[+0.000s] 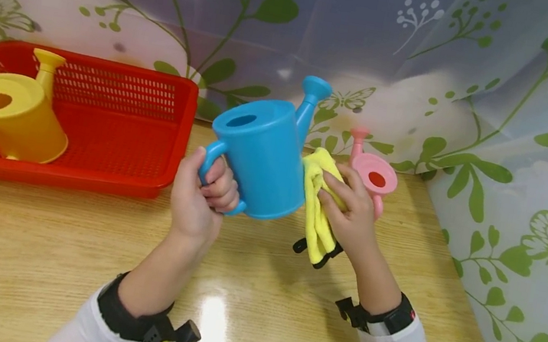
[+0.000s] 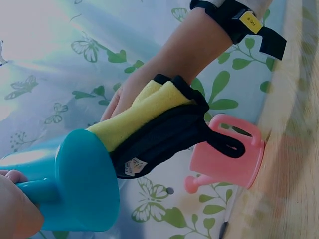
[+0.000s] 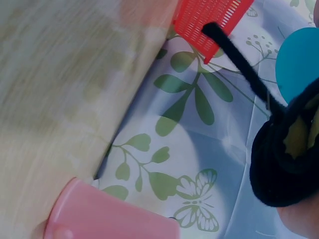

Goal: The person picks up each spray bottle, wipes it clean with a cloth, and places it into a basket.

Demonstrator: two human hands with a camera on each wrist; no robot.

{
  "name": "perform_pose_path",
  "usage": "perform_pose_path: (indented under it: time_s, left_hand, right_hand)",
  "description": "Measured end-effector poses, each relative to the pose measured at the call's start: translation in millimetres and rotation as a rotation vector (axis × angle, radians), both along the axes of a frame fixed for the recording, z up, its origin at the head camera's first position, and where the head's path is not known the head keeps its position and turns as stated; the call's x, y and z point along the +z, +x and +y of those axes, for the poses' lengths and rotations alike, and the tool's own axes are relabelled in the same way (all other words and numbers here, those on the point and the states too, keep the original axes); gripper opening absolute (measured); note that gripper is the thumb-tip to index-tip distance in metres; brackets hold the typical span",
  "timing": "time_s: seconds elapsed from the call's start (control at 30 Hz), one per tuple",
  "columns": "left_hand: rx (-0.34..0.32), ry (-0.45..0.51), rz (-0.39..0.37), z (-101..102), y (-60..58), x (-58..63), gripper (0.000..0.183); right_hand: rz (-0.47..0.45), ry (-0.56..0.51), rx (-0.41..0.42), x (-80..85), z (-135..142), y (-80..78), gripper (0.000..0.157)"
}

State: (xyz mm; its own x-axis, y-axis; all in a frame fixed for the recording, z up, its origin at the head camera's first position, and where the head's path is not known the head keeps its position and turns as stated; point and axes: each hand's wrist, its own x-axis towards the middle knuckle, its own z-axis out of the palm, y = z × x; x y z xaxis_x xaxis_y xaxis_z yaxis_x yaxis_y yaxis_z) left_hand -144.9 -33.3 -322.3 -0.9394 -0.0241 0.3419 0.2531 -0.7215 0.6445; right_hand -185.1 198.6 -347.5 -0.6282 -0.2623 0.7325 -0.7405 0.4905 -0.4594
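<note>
Head view centre was occupied by the blue watering can [image 1: 267,161], held above the tabletop [image 1: 51,255] by its handle in the curled left hand [image 1: 205,196], while the yellow cloth [image 1: 311,213] was gripped by the right hand [image 1: 355,214] at the can's right side. With support given only at the handle, it could be twisted loose by hard pressing; the pink watering can [image 2: 232,169], right of centre, could be knocked by the dangling cloth.
</note>
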Motion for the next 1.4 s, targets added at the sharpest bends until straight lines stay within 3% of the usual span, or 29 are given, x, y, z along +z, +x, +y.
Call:
perform_pose_path:
  time_s: [0.37,0.63,1.07,1.4]
  left_hand:
    - [-0.063,-0.019,-0.018,-0.8,0.7,-3.7,0.043]
    - [-0.09,-0.026,-0.003,1.1,0.9,-0.7,0.043]
    - [-0.119,-0.038,-0.009,1.1,2.5,0.1,0.042]
    - [-0.128,-0.02,0.018,0.6,2.6,-1.1,0.042]
  right_hand:
    - [0.035,0.039,-0.09,13.9,-10.7,-9.8,0.031]
    - [0.099,0.008,-0.137,26.2,-19.1,-18.9,0.028]
    - [0.066,-0.018,-0.175,35.1,-19.3,-32.6,0.03]
    - [0.014,-0.02,-0.233,46.2,-19.9,-33.1,0.031]
